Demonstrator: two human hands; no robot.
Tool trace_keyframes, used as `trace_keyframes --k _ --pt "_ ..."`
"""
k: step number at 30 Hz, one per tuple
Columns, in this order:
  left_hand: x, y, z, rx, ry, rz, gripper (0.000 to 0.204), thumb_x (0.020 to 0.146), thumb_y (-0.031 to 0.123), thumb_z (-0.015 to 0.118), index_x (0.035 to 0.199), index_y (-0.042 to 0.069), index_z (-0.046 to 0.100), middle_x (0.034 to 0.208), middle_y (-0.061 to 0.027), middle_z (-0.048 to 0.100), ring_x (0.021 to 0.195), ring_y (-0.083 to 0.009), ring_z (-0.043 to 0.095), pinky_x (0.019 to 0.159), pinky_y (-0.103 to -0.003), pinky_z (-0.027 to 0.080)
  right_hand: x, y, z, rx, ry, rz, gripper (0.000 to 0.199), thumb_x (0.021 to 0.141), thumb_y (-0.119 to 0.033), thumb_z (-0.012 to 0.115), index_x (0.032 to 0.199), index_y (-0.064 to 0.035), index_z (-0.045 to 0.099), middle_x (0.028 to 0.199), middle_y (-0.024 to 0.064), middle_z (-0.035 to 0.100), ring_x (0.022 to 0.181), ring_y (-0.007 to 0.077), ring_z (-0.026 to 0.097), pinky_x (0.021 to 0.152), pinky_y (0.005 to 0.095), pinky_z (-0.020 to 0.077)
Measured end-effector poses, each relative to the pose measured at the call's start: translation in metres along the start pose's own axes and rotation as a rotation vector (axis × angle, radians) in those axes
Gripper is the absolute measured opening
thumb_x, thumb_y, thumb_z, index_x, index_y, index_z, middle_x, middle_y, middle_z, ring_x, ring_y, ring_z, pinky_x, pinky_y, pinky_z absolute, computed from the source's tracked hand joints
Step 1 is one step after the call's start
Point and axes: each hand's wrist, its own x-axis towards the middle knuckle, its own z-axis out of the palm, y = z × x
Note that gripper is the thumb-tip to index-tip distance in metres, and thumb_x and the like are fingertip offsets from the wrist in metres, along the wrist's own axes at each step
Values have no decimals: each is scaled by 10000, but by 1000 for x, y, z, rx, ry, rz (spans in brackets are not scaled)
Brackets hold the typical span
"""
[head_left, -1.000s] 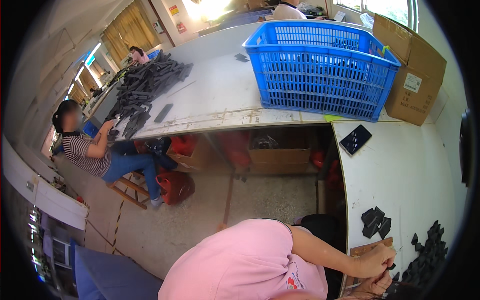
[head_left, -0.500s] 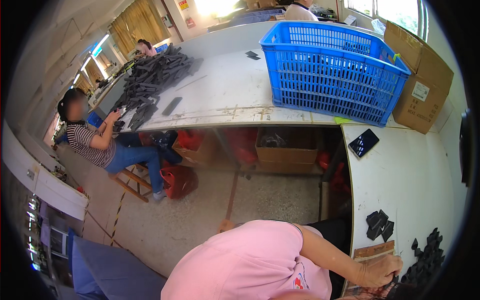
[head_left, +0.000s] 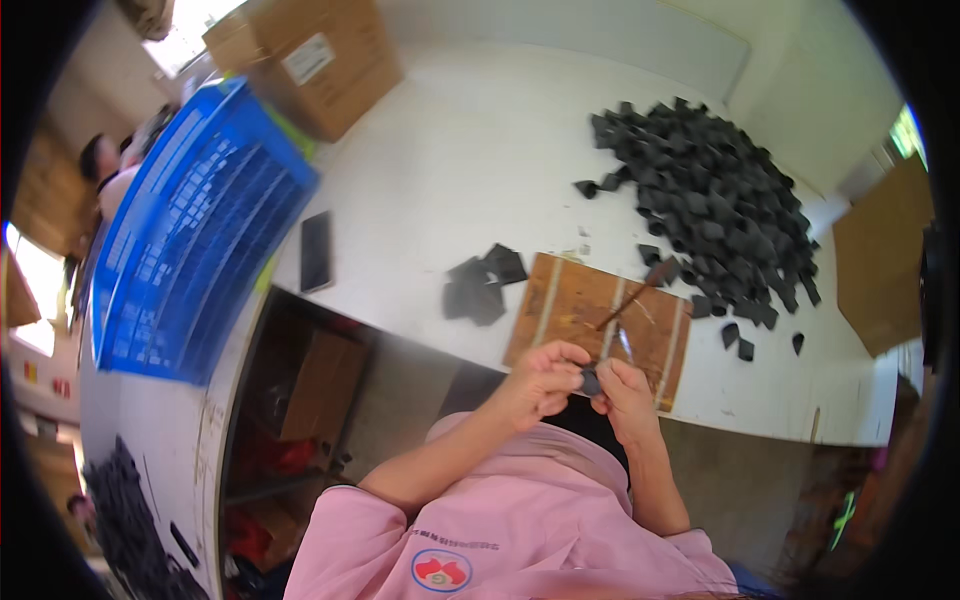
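Note:
My left hand [head_left: 540, 388] and my right hand [head_left: 627, 398] meet just in front of the table edge. Between their fingertips is a small dark grey piece [head_left: 591, 381], partly covered by the fingers. Beyond them a worn brown wooden board [head_left: 575, 298] with pale strips lies at the table's edge. A slim brown stick-like tool [head_left: 632, 297] rests across it, and close to my right fingers is a thin shiny strip [head_left: 625, 345] whose kind I cannot make out. Several flat dark pieces [head_left: 475, 292] lie left of the board.
A large heap of small dark folded pieces [head_left: 715, 205] covers the table's right back. Farther left are a black phone [head_left: 316, 252], a blue plastic crate [head_left: 190, 240] and a cardboard box [head_left: 310, 65]. Another cardboard panel [head_left: 885, 260] stands at the right edge.
The head view has swung right, bringing the board and heap toward the middle. Both my hands now show, together on a small dark piece; before, only one hand showed, over the board.

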Motion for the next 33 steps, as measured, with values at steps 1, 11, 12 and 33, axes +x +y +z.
trace_keyframes --k 1,11,12,33 --pt "6 8 5 -84 -44 17 211 769 -19 528 971 22 483 659 -22 500 370 -36 343 331 -169 261 1 -20 1 -14 2 -25 186 874 -186 483 737 -63 509 595 -39 421 481 36 371 428 172 280" --pt "52 65 62 -54 -199 266 208 822 47 533 1014 44 454 674 -34 518 367 -40 308 348 -184 243 52 -118 -5 -65 -95 -211 236 878 -207 499 698 -54 487 594 -40 428 512 31 365 454 171 289" --pt "53 60 56 -31 -222 255 202 821 46 534 1011 52 466 683 -34 522 366 -40 306 349 -183 242 50 -112 -4 -7 -153 -254 247 880 -217 496 696 -53 487 591 -39 427 513 34 367 458 176 296" --pt "57 74 72 1057 -101 1027 266 777 50 606 1030 -14 555 972 -114 558 852 -128 508 760 -243 406 25 -110 -5 -674 319 -878 225 757 -164 629 854 8 521 792 88 523 627 164 515 547 257 412"
